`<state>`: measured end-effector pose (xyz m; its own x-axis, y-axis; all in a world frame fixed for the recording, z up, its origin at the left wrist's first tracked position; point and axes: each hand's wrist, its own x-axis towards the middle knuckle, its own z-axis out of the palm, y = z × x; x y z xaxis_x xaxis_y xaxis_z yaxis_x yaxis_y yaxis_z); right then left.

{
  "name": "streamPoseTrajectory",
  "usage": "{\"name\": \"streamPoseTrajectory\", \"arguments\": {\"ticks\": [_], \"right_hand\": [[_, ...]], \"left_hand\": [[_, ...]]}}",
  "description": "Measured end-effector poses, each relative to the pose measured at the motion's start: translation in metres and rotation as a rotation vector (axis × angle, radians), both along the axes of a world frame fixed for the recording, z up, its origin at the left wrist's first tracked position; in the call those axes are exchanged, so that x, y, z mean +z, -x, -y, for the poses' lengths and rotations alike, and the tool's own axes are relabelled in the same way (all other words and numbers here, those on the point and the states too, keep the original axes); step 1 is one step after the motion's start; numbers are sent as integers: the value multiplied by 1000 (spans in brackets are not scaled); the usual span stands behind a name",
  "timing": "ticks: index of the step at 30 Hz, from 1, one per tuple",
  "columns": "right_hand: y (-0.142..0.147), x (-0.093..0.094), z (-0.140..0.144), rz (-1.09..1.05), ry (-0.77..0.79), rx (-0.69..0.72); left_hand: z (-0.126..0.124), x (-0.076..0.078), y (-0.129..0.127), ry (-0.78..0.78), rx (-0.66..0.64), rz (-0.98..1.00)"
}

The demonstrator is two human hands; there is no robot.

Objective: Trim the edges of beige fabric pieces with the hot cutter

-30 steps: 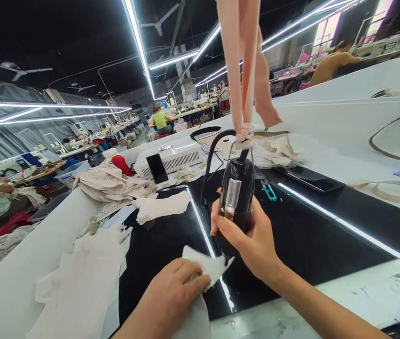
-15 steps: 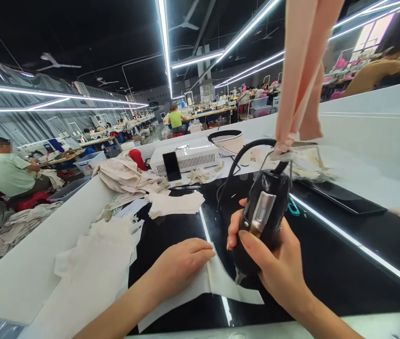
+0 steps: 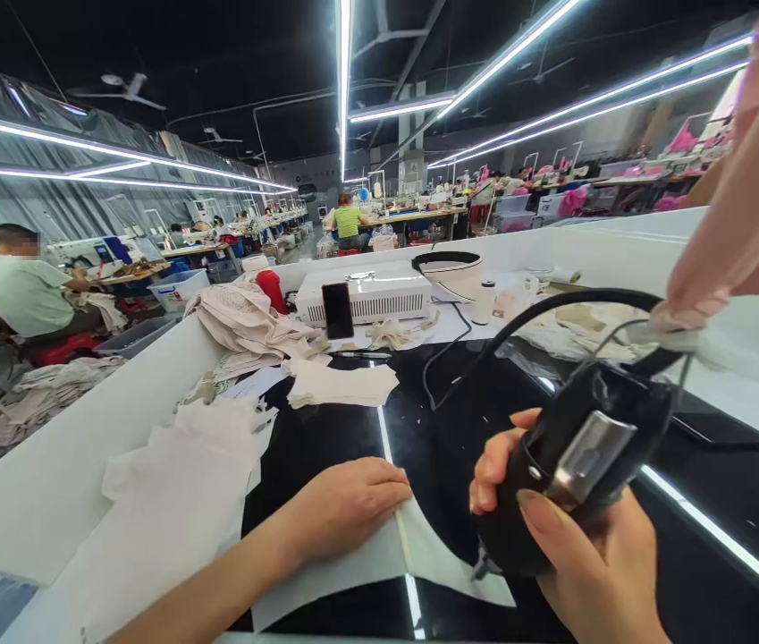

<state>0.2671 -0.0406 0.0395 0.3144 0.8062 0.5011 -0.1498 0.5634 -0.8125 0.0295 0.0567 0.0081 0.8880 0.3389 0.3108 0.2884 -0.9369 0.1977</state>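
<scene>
My left hand (image 3: 352,503) lies palm down, its fingers flat on a pale fabric piece (image 3: 332,581). A narrow cream strip (image 3: 407,541) runs along this fabric from beneath the fingertips. My right hand (image 3: 580,555) is wrapped round a black corded hand tool (image 3: 597,447) with a silver lever on its side. The tool is tilted, its small metal tip pointing down over the right end of the fabric. Whether the tip touches the fabric I cannot tell. A pink cloth band (image 3: 734,233) is tied at the tool's top and rises out of view.
Large pale cut pieces (image 3: 184,501) lie at the left, with a smaller stack (image 3: 342,385) farther back. A phone (image 3: 337,310) leans on a white vented box (image 3: 366,295). The tool's black cable (image 3: 527,313) arches over the glossy black tabletop (image 3: 446,465). People sit at sewing stations beyond.
My right hand and the tool have moved right and nearer to me, and the tool leans more. The pink band has swung right. My left hand stays on the fabric. The view has shifted slightly.
</scene>
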Motion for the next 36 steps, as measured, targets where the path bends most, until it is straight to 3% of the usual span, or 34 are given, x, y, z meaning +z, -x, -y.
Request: {"name": "streamPoseTrajectory", "arguments": {"ticks": [7, 14, 21, 36], "right_hand": [[-6, 11, -2, 8, -40, 44], [8, 37, -38, -147, -37, -77], [23, 30, -74, -154, -2, -120], [32, 22, -75, -130, -53, -94]], "left_hand": [[5, -12, -2, -54, 4, 36], [8, -13, -4, -87, -10, 54], [12, -20, -11, -91, 27, 84], [13, -18, -9, -103, 12, 116]]}}
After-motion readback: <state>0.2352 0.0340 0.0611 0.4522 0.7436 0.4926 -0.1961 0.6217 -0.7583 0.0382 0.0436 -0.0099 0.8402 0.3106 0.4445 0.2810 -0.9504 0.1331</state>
